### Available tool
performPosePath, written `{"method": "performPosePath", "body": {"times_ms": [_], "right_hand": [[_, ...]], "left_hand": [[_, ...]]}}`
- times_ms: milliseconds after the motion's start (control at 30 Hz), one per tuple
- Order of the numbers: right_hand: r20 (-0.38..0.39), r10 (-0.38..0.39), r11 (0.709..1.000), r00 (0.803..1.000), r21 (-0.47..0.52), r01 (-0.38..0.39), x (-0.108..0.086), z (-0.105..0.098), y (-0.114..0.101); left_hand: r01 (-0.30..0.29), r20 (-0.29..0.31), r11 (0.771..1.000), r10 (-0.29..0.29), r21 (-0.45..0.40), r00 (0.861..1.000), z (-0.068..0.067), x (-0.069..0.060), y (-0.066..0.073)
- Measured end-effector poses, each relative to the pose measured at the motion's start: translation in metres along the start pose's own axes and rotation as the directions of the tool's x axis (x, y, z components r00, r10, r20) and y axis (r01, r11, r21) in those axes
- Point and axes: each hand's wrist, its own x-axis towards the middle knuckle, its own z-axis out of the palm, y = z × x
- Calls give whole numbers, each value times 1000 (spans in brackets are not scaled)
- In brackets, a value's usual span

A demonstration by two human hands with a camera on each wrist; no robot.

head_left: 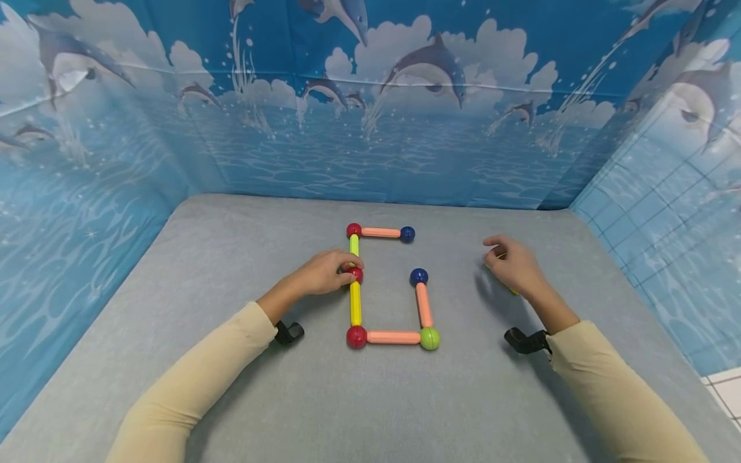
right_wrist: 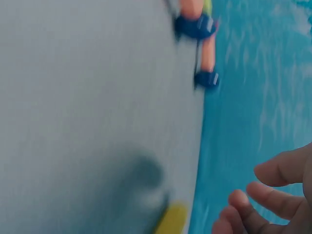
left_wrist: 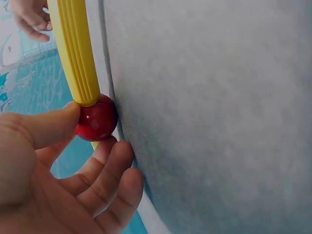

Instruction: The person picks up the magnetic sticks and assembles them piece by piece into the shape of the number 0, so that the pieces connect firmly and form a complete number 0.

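Observation:
My left hand [head_left: 324, 271] pinches a red ball [left_wrist: 97, 121] between thumb and fingers. This ball joins a yellow rod [head_left: 356, 305] on the near side and a lime green rod [head_left: 354, 245] on the far side. From the far red ball [head_left: 354, 229], a salmon rod [head_left: 381, 232] reaches a blue ball [head_left: 408, 234]. The near red ball [head_left: 356, 337] connects through another salmon rod to a green ball [head_left: 429, 338], then another rod and a second blue ball [head_left: 419, 276]. My right hand [head_left: 514, 265], fingers loosely bent, hovers over a yellow piece [right_wrist: 171, 219], mostly hidden in the head view.
A grey cloth-covered table [head_left: 278, 399] bears the ball-and-rod figure. A blue dolphin-print curtain [head_left: 370, 154] hangs along its back and sides. A gap between the two blue balls leaves the figure's right side unjoined.

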Motion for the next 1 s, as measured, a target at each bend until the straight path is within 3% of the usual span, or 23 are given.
{"method": "performPosePath", "body": {"times_ms": [133, 333, 800, 1000], "right_hand": [[12, 48, 993, 999, -110, -46, 10, -12, 24], [195, 59, 978, 979, -207, -18, 18, -19, 44], [295, 38, 979, 955, -204, 24, 23, -14, 40], [278, 25, 994, 960, -112, 6, 26, -13, 35]], "left_hand": [[-4, 4, 999, 5, -41, 1000, -1, 0, -4], [16, 11, 997, -15, -80, 1000, -1, -1, -5], [67, 36, 990, -63, -126, 997, 3, 4, -9], [72, 45, 988, -67, -133, 997, 2, 5, -9]]}}
